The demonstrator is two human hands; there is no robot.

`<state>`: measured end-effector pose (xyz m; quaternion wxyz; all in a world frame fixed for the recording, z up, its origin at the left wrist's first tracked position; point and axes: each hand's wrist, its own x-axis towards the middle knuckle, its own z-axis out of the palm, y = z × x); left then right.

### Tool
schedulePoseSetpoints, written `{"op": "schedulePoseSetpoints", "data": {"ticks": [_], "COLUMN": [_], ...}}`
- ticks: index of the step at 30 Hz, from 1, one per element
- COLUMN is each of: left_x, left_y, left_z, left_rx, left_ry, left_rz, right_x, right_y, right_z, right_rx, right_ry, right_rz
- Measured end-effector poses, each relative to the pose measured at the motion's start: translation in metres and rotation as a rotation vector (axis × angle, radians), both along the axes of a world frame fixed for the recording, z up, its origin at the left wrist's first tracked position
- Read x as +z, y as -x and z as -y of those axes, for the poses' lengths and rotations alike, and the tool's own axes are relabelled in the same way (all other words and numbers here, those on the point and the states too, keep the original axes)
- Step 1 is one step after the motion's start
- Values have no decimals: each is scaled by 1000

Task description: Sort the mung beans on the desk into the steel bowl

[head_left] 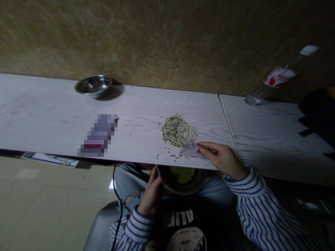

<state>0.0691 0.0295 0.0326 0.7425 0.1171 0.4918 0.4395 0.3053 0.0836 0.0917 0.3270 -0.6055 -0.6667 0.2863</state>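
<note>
Two grips are noted: the right hand (223,157) pinches a clear plastic piece (192,150) between its fingers at the grain pile (178,130) on the surface (141,139), the left hand's (151,196) fingers grip the bowl (200,180), best kept close under the edge against spills.

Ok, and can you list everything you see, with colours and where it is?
wall: 1, brown, behind table
table: 1, whitish, across the middle
steel bowl: 1, silver, table, by wall
blurred thing: 1, purplish, table, left
pile: 1, green and white, table
bottle: 1, clear with white cap, table, right
dark thing: 1, black, far right
flat thing: 1, whitish, under table edge
lower bowl: 1, dark, over lap
beans: many, green, in lower bowl
plastic piece: 1, see-through purplish, right hand
cable: 1, black, lower left
seat: 1, dark grey, lower left
floor: 1, beige, left
jeans: 1 pair, blue, below table
shirt: 1, black, bottom
sleeves: 2, blue-white stripes, bottom
left hand: 1, bare, lower bowl's rim
right hand: 1, bare, over table
</note>
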Motion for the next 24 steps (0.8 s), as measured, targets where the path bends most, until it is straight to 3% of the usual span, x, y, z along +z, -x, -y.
{"op": "schedulePoseSetpoints", "data": {"ticks": [24], "left_x": [-5], "left_y": [5], "left_z": [2], "left_rx": [-1], "left_ry": [-27], "left_rz": [22], "right_x": [-2], "right_y": [14], "right_z": [-4], "right_rx": [58], "right_ry": [-8], "right_rz": [12]}}
